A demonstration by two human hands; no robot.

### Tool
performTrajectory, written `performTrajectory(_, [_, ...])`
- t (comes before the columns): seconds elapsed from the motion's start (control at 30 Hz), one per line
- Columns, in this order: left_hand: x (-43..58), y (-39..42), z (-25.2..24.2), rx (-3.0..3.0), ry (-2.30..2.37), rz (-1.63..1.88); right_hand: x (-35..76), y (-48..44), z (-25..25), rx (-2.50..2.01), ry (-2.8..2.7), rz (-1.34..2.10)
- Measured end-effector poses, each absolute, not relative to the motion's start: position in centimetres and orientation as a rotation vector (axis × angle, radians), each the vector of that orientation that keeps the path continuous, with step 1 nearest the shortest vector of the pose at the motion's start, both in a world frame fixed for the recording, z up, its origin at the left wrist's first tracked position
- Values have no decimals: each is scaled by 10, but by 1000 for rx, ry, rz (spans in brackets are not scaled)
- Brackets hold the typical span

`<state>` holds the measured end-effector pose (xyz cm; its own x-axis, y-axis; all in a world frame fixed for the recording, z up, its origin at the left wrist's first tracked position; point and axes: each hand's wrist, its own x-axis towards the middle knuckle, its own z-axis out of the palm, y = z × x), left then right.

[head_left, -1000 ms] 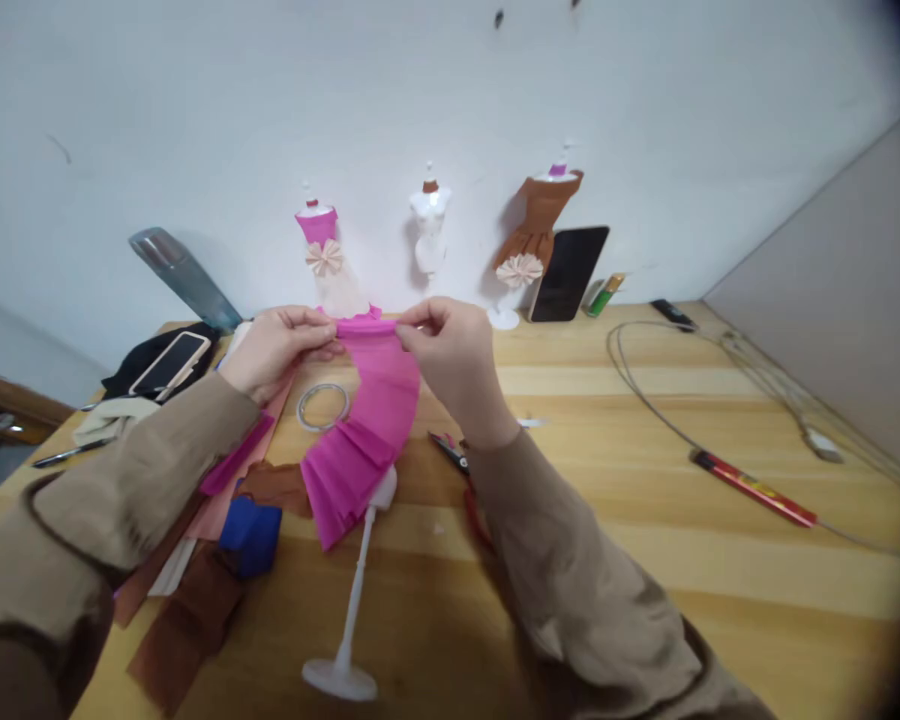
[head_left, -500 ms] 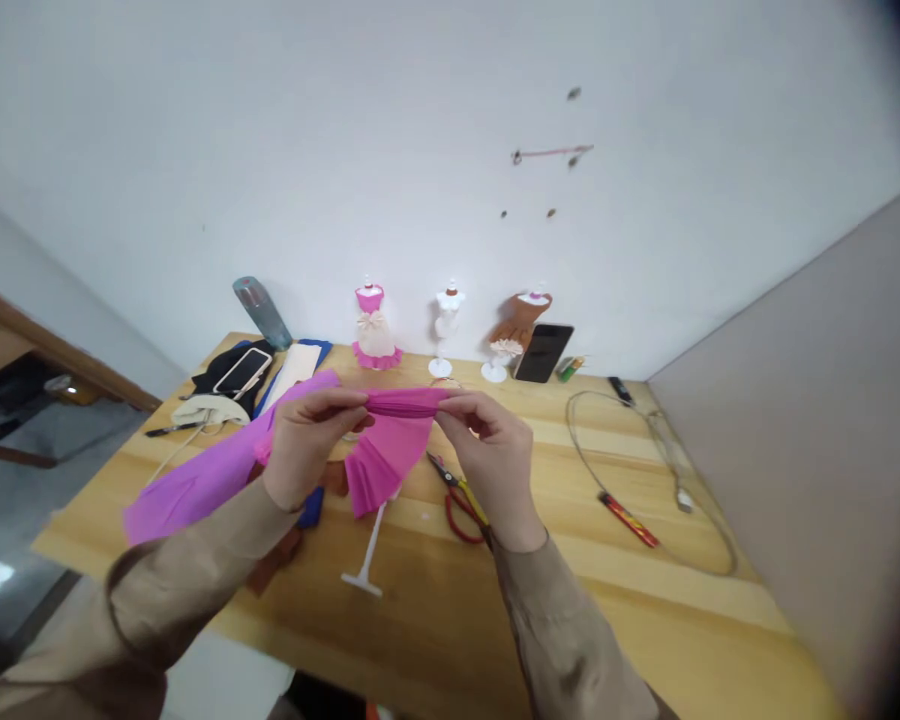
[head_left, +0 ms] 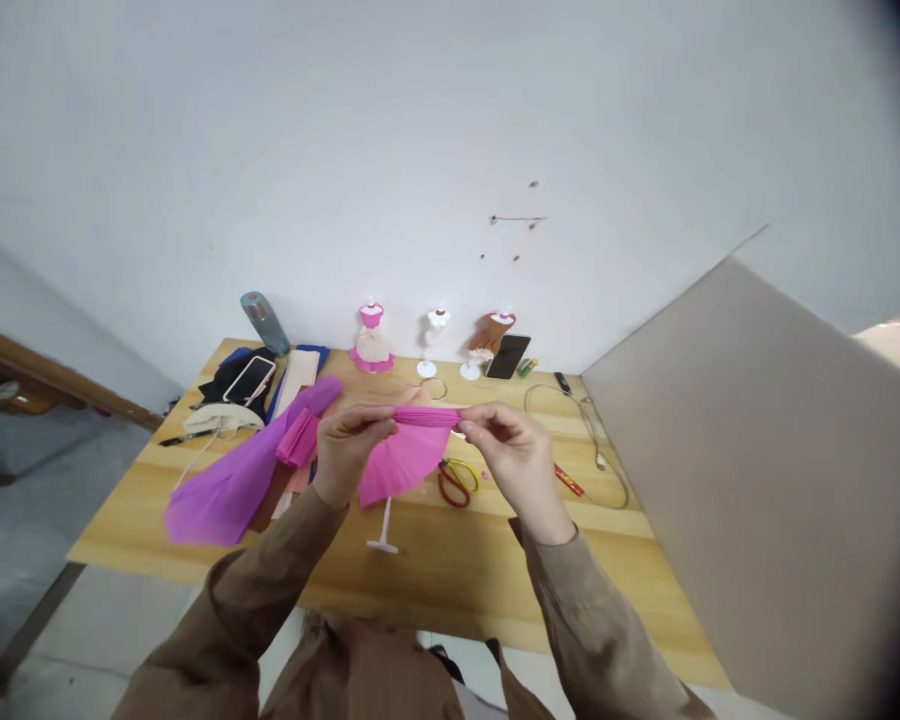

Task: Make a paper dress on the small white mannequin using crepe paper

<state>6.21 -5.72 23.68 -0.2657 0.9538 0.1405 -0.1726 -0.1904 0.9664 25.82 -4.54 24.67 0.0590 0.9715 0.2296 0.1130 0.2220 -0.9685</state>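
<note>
Both sleeved arms [head_left: 274, 575] reach over the near edge of the bench [head_left: 457, 570]; left hand [head_left: 351, 452] and right hand [head_left: 516, 465] pinch opposite ends of a pleated pink sheet [head_left: 409, 462], its top band level between near and far edges

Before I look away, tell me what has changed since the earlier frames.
The view has drawn back. The left grip, right grip and pink paper now sit below the pink-and-cream dress; earlier they overlapped its bottom. The scissors, partly hidden by the right sleeve before, show clear handles. Both grips hold the paper throughout. The bottle, brown dress and black phone stayed put.
</note>
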Motion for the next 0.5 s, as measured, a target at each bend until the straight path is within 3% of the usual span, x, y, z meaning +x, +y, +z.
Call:
performTrajectory(0.27, [49, -23, 264, 1147, 1065, 1691, 240, -31, 274, -1107, -1309, 764])
performTrajectory(0.5, [74, -63, 265, 1101, 1048, 1642, 266, -71, 264, -1106, -1348, 760])
